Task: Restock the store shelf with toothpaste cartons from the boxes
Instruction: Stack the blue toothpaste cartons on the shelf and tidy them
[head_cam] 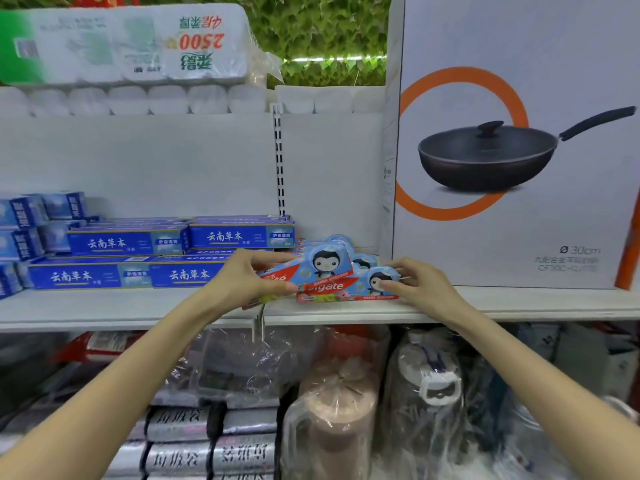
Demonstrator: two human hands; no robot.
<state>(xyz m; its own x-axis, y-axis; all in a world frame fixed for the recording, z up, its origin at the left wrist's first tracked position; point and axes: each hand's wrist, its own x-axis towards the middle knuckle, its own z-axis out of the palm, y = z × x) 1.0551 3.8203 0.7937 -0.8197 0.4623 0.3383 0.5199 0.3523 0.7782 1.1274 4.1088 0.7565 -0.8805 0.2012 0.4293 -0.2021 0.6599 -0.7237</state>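
Several light-blue children's toothpaste cartons with a penguin picture lie stacked at the front of the white shelf. My left hand grips the left end of a tilted upper carton, thumb on top. My right hand pinches the right end of the front carton, which lies at the shelf edge. To the left, dark-blue toothpaste cartons sit stacked in two layers.
A large frying-pan box stands on the shelf right of the cartons. Small blue boxes are stacked at far left. Tissue-roll packs fill the top. Below the shelf are plastic-wrapped bottles and silver rolls.
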